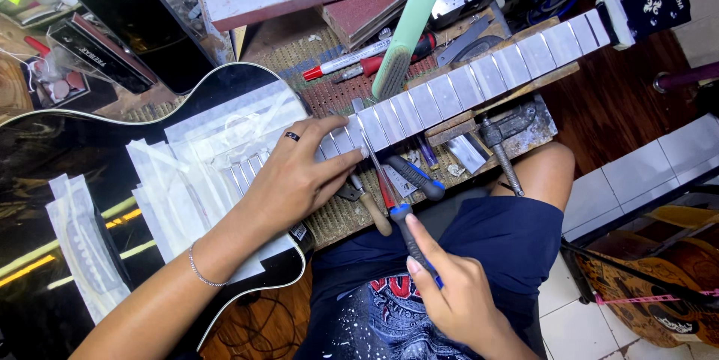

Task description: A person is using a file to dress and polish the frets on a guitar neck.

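Two hands work the guitar neck [479, 83], whose long axis runs from eight toward two o'clock. The right hand [457, 300] pinches a blue-handled file [389, 195], its tip at eleven o'clock on a fret. The left hand [299, 176] presses flat, fingers spread, on the taped fretboard beside it.

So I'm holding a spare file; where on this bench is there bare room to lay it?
Little: bare peg mat below the left hand. Crowded by the green-handled brush, red marker and metal vise. The masked guitar neck and right hand block the rest.
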